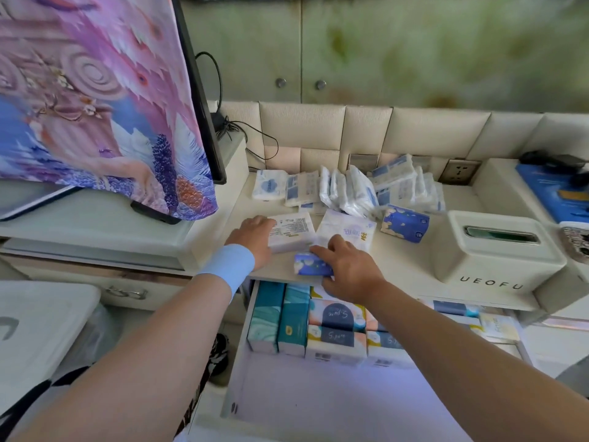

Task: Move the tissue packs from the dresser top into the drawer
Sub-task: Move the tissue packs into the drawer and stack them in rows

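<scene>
Two pickups are underway on the dresser top: left hand curls round a white tissue pack; right hand pinches a small blue pack; next, probably lift both into the open drawer below.

A home bedroom: padded headboard, cloth-draped screen, dresser.

Cream dresser top, scattered tissue packs, white tissue box
</scene>
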`<state>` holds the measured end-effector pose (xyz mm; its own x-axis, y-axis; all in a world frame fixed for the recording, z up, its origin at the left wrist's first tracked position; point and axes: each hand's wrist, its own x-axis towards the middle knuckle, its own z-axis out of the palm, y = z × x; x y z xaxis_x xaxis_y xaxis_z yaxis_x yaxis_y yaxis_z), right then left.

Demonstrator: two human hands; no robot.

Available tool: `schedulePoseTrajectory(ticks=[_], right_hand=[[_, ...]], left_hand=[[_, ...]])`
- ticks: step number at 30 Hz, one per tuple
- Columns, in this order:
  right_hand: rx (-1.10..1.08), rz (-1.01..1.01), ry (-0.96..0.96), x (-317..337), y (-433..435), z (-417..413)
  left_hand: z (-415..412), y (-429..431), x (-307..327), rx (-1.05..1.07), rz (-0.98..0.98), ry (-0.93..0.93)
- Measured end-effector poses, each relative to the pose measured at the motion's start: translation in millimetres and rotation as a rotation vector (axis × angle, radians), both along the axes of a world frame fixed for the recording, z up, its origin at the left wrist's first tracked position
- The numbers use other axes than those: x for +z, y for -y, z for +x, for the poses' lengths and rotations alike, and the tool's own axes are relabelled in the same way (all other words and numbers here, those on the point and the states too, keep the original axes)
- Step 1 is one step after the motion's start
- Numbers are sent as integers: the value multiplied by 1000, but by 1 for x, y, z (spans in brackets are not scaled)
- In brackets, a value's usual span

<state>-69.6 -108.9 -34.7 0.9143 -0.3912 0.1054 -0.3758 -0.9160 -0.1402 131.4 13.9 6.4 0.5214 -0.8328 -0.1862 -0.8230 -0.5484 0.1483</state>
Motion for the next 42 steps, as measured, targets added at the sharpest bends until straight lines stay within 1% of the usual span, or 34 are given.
schedulePoseTrajectory(ticks=[3,6,8,10,12,15,16,18,19,20,22,25,28,30,33,35,37,38,40,42], right_hand=[[33,-112,6,-6,10,5],[96,-258,4,-9,20,12],[91,-284,-16,-13,23,13],[72,-276,-43,-18,21,12],[79,-267,-47,-19,19,13],[77,-163,51,-14,23,17],[28,-128,101,-12,28,19],[-141,-68,170,-4,39,22],[-234,-39,147,0,45,23],[-313,-14,82,3,51,23],[-401,28,-54,4,60,19],[-442,124,-142,6,67,12],[-427,100,-241,12,68,9],[-443,82,-224,17,65,7],[-496,80,-149,30,54,0],[-524,69,-114,41,45,-8],[-553,101,-62,53,38,-18],[-579,155,-12,58,35,-24],[-654,359,113,70,31,-36],[-733,659,231,80,28,-45]], left_hand=[[9,22,-6,-100,91,59],[9,40,-13,-69,65,52],[10,47,-15,-31,41,101],[13,48,-13,-2,79,168],[17,44,-14,69,121,147],[20,31,-17,231,105,-54],[19,26,-18,272,80,-115],[17,18,-19,322,36,-168],[15,14,-19,343,20,-175],[13,10,-19,367,9,-186],[8,3,-18,406,-3,-235],[0,-9,-11,415,-40,-306],[-13,-22,-4,396,-86,-326],[-23,-30,1,369,-67,-319],[-39,-41,13,308,33,-280],[-51,-47,22,276,81,-296],[-63,-51,26,294,50,-387],[-70,-53,27,334,0,-483],[-82,-57,28,476,-163,-769],[-90,-66,26,636,-336,-1113]])
